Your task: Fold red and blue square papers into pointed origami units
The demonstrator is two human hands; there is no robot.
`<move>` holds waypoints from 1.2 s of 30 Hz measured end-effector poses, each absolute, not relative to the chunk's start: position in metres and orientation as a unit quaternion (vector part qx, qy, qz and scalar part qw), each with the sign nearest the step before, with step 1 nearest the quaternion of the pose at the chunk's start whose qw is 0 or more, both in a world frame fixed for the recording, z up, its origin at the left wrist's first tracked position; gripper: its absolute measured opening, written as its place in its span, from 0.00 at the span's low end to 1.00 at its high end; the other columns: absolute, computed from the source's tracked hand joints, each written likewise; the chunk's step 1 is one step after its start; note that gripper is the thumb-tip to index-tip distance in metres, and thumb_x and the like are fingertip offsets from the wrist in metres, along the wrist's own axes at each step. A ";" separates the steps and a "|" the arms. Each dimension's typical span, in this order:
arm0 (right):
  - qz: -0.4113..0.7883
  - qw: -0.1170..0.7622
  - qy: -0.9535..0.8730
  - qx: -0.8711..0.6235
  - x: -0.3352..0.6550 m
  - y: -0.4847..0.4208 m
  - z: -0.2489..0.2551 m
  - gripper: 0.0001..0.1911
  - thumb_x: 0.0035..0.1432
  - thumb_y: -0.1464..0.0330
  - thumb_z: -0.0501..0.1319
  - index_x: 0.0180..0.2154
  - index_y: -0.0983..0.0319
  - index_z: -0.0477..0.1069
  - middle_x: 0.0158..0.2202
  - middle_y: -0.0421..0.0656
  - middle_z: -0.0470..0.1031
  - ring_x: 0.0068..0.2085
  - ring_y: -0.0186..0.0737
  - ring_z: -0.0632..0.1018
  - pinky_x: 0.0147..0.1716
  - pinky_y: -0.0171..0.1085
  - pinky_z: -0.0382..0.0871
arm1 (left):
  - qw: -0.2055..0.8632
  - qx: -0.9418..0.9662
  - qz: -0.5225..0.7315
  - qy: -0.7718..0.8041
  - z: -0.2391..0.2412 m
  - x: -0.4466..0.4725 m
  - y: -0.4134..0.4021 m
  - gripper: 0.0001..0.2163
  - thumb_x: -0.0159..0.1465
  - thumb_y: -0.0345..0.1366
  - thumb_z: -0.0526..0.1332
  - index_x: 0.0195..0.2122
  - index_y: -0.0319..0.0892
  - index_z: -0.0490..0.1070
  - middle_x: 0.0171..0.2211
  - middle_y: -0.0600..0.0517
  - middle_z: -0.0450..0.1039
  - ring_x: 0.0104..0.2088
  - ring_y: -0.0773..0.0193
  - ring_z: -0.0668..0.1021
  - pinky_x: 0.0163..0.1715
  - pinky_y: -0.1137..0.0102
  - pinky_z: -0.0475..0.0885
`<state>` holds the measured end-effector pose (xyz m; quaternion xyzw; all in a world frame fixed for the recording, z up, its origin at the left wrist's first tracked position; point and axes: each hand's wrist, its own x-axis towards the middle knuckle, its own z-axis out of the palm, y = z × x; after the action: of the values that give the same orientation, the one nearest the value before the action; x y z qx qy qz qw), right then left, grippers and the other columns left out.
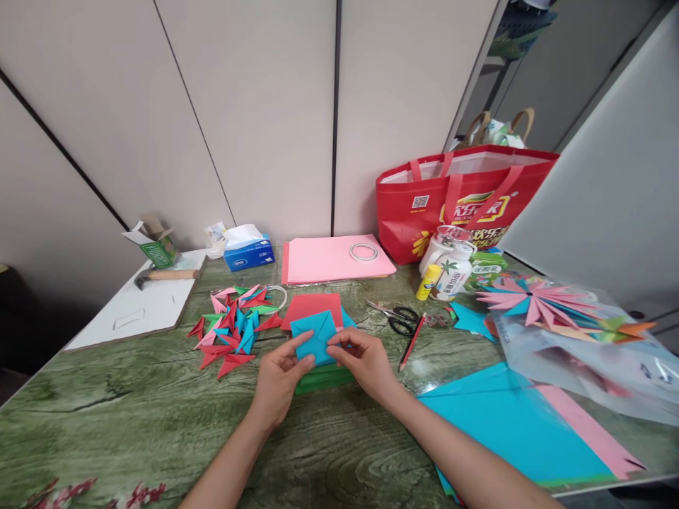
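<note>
Between my two hands is a small blue square of paper [314, 335] with crease lines running across it. My left hand [281, 378] pinches its left and lower edge with thumb and fingers. At its right edge, the fingertips of my right hand [366, 357] are pressed together on the paper. Green paper [326, 379] lies on the table just below the blue square, and a red sheet [312, 307] is right behind it. To the left of my hands is a pile of folded red, blue, pink and green paper pieces [233, 329].
Scissors [397, 319] and a red pencil [412, 344] lie right of my hands. A yellow glue stick [428, 283] stands near a red bag [461, 198]. Pink sheets [329, 260], a tissue box [249, 253] and a hammer [167, 276] are behind. Large blue paper [520, 424] is front right.
</note>
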<state>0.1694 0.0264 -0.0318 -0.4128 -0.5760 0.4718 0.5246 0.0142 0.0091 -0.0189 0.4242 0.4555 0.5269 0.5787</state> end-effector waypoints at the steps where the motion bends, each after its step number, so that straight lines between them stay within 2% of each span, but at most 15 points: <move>1: 0.462 0.523 -0.582 -0.419 0.170 0.026 -0.031 0.05 0.46 0.66 0.63 0.26 0.61 0.72 0.25 0.39 0.69 0.22 0.31 0.69 0.20 0.30 0.64 | 0.583 0.423 0.525 0.454 -0.020 0.014 0.009 0.22 0.46 0.32 0.67 0.44 0.41 0.72 0.28 0.52 0.76 0.28 0.66 0.74 0.29 0.73 0.68; 6: 0.416 0.513 -0.608 -0.440 0.170 0.026 -0.029 0.05 0.47 0.67 0.62 0.25 0.62 0.71 0.24 0.39 0.69 0.23 0.32 0.69 0.21 0.30 0.63 | 0.595 0.413 0.518 0.454 -0.021 0.015 0.009 0.21 0.45 0.32 0.68 0.43 0.40 0.72 0.31 0.50 0.77 0.30 0.64 0.75 0.33 0.70 0.70; 11: 0.384 0.510 -0.630 -0.442 0.170 0.024 -0.029 0.03 0.48 0.68 0.61 0.27 0.62 0.71 0.27 0.41 0.71 0.30 0.36 0.71 0.26 0.31 0.65 | 0.577 0.421 0.525 0.464 -0.023 0.016 0.009 0.21 0.45 0.33 0.68 0.42 0.39 0.73 0.30 0.50 0.77 0.28 0.65 0.75 0.31 0.72 0.70; 18: 0.413 0.524 -0.605 -0.435 0.164 0.019 -0.036 0.12 0.40 0.69 0.65 0.31 0.61 0.67 0.31 0.41 0.67 0.33 0.38 0.70 0.25 0.31 0.70 | 0.561 0.434 0.523 0.473 -0.024 0.017 0.008 0.22 0.46 0.33 0.67 0.44 0.39 0.72 0.32 0.49 0.78 0.31 0.62 0.76 0.34 0.70 0.71; 24: 0.419 0.520 -0.594 -0.448 0.162 0.020 -0.038 0.09 0.42 0.72 0.61 0.30 0.62 0.66 0.32 0.42 0.68 0.32 0.37 0.71 0.25 0.32 0.71 | 0.560 0.430 0.523 0.477 -0.025 0.018 0.008 0.22 0.45 0.34 0.67 0.44 0.39 0.72 0.32 0.49 0.78 0.31 0.62 0.77 0.35 0.69 0.72; 30: 0.517 0.531 -0.529 -0.413 0.164 0.021 -0.033 0.08 0.44 0.70 0.60 0.31 0.62 0.67 0.32 0.42 0.69 0.32 0.37 0.75 0.28 0.36 0.74 | 0.561 0.425 0.532 0.471 -0.024 0.015 0.010 0.24 0.46 0.34 0.67 0.46 0.40 0.70 0.33 0.49 0.78 0.32 0.62 0.77 0.35 0.69 0.72; 36: 0.540 0.539 -0.516 -0.389 0.164 0.023 -0.032 0.07 0.46 0.70 0.58 0.32 0.61 0.69 0.32 0.41 0.70 0.26 0.35 0.76 0.30 0.38 0.74 | 0.584 0.421 0.527 0.452 -0.021 0.011 0.011 0.25 0.47 0.33 0.67 0.48 0.41 0.68 0.32 0.50 0.77 0.32 0.63 0.76 0.36 0.69 0.70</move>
<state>0.1645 0.0234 -0.0319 -0.3885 -0.5164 0.5403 0.5389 0.0111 0.0114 -0.0209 0.4210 0.4519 0.5266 0.5841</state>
